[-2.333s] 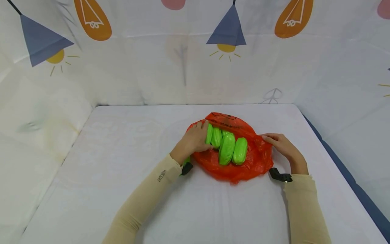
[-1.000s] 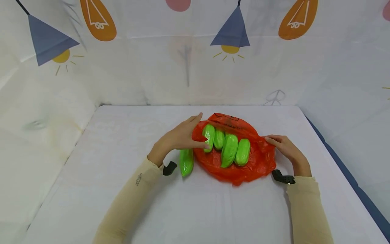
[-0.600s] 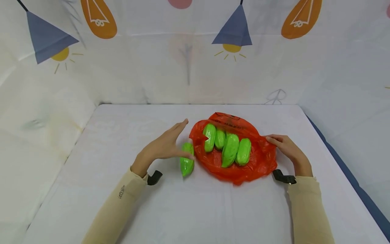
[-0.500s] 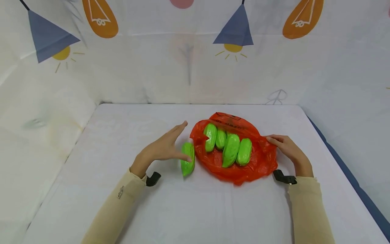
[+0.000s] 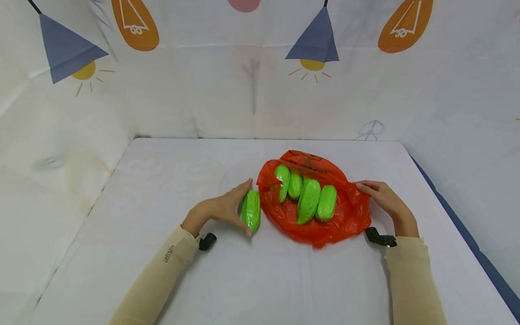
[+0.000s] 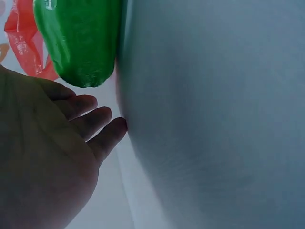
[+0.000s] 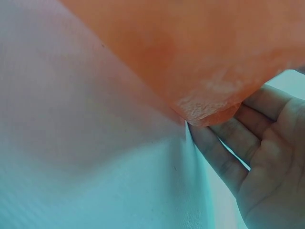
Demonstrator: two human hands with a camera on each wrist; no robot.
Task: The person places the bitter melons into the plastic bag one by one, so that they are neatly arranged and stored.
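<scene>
A glossy bright-green cucumber-shaped piece (image 5: 251, 211) lies on the table just left of a red plastic bag (image 5: 280, 223). Around its left side my left hand (image 5: 222, 207) spreads in a C, fingers at the far end and thumb near the close end. In the left wrist view a gap shows between the fingers and the green piece (image 6: 83, 38); the thumb is out of sight there. Several similar green pieces (image 5: 308, 201) sit in the bag's open mouth. At the bag's right edge my right hand (image 5: 383, 198) pinches the plastic between thumb and fingers.
Both hands work over a white-covered table (image 5: 195, 280). A white printed cloth (image 5: 203, 90) hangs behind it and at the sides. Black wrist cameras (image 5: 207, 242) sit under the cuffs of the beige sleeves (image 5: 156, 280).
My left hand has come out of the bag, moved left, then lowered around the loose green piece. The right hand keeps its grip on the bag's edge.
</scene>
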